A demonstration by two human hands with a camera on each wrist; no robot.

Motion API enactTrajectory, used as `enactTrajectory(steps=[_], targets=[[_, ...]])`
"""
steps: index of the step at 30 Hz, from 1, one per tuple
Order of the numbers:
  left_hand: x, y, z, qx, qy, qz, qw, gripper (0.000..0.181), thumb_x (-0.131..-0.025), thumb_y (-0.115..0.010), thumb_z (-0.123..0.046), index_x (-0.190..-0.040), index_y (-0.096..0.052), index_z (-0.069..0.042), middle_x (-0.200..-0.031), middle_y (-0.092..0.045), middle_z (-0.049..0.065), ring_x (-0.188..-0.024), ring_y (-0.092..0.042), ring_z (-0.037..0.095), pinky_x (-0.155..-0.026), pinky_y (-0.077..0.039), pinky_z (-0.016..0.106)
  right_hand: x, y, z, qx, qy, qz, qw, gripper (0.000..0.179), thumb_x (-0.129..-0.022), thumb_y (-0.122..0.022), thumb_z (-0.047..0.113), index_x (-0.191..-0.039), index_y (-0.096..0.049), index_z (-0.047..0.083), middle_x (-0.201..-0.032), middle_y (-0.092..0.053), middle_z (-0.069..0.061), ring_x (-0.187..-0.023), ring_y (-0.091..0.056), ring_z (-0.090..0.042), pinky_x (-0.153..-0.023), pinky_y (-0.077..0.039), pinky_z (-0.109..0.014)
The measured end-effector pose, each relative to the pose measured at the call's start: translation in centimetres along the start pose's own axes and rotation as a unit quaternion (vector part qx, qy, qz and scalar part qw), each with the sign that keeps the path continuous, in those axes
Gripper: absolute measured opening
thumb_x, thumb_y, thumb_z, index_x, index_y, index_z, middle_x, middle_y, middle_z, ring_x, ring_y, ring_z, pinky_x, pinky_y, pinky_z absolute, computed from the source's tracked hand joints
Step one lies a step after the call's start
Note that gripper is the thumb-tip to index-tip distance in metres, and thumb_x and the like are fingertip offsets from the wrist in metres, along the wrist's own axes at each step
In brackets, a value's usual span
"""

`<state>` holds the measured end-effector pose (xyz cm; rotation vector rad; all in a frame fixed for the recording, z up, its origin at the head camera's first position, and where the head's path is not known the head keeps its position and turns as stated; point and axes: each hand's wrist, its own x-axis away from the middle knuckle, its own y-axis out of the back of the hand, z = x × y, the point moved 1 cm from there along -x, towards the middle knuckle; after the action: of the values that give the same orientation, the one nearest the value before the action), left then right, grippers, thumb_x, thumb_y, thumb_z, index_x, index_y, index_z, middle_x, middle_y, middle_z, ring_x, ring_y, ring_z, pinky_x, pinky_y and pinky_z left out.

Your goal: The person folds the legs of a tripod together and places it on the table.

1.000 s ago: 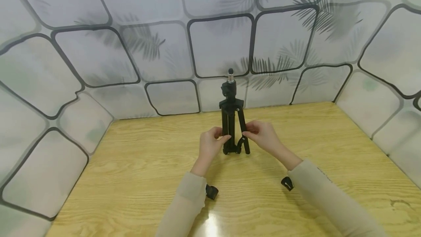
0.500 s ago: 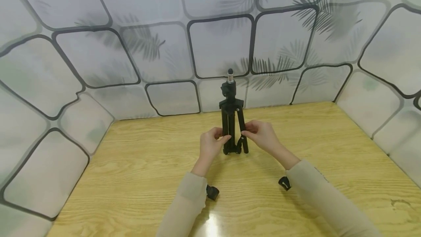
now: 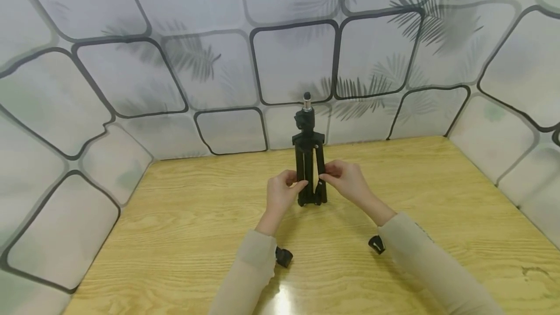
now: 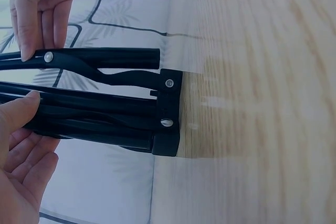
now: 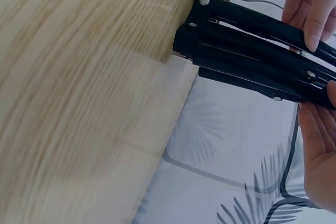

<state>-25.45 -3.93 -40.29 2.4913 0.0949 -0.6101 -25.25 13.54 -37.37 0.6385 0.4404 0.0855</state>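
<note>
A small black tripod (image 3: 308, 138) stands upright on the wooden table, its legs nearly folded together and a silver stud on top. My left hand (image 3: 280, 192) pinches the left-side legs between thumb and fingers. On the other side, my right hand (image 3: 348, 182) pinches the right leg (image 3: 321, 159) low down. In the left wrist view that right leg (image 4: 128, 58) sits slightly apart from the others, with a bent brace (image 4: 115, 77) linking it to the bottom hub (image 4: 168, 111). The right wrist view shows the hub (image 5: 194, 27) and legs from the opposite side.
A black clip-like piece (image 3: 284, 257) lies beside the left sleeve. Another small black piece (image 3: 376, 244) lies beside the right sleeve. Patterned cloth walls (image 3: 293, 62) enclose the wooden table (image 3: 197, 232) at the back and sides.
My right hand has moved slightly left, bringing the tripod's right leg inward toward the centre. The left hand has stayed in place on the other legs.
</note>
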Motion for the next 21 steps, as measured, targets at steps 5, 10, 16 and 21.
enactTrajectory(steps=[5, 10, 16, 21], targets=[[0.1, -0.02, 0.0, 0.008, 0.012, 0.004, 0.9999, 0.02, -0.076, -0.07, -0.02, -0.089, -0.066, -0.005, -0.083, -0.066, 0.004, -0.075, -0.062, 0.015, -0.069, -0.05, 0.03, -0.1, -0.22, 0.0, -0.014, -0.004, 0.003, 0.9999, 0.018, -0.081, -0.065, 0.009, -0.095, -0.063, -0.002, -0.087, -0.065, -0.013, -0.077, -0.063, -0.022, -0.066, -0.051, -0.033], [0.1, -0.03, 0.0, 0.011, 0.007, 0.0, 0.9999, 0.02, -0.077, -0.07, -0.02, -0.089, -0.067, -0.005, -0.083, -0.066, 0.005, -0.075, -0.062, 0.016, -0.068, -0.05, 0.03, -0.3, -0.39, 0.02, -0.019, -0.001, 0.003, 0.9998, 0.017, -0.081, -0.065, 0.01, -0.094, -0.063, -0.002, -0.086, -0.065, -0.012, -0.076, -0.063, -0.021, -0.065, -0.051, -0.032], [0.1, -0.04, -0.03, 0.013, 0.009, -0.001, 0.9999, 0.02, -0.077, -0.07, -0.02, -0.089, -0.066, -0.004, -0.084, -0.066, 0.005, -0.076, -0.062, 0.016, -0.069, -0.05, 0.031, -0.41, -0.41, 0.13, -0.024, 0.003, 0.002, 0.9997, 0.016, -0.081, -0.065, 0.009, -0.093, -0.063, -0.002, -0.086, -0.065, -0.012, -0.076, -0.063, -0.022, -0.065, -0.051, -0.032], [0.17, -0.02, 0.04, 0.011, -0.002, -0.006, 0.9999, 0.02, -0.077, -0.07, -0.02, -0.088, -0.066, -0.004, -0.083, -0.066, 0.005, -0.075, -0.062, 0.017, -0.068, -0.05, 0.031, -0.42, -0.46, 0.02, -0.028, 0.005, 0.002, 0.9996, 0.017, -0.081, -0.065, 0.009, -0.093, -0.063, -0.002, -0.086, -0.065, -0.013, -0.076, -0.063, -0.022, -0.065, -0.051, -0.032]])
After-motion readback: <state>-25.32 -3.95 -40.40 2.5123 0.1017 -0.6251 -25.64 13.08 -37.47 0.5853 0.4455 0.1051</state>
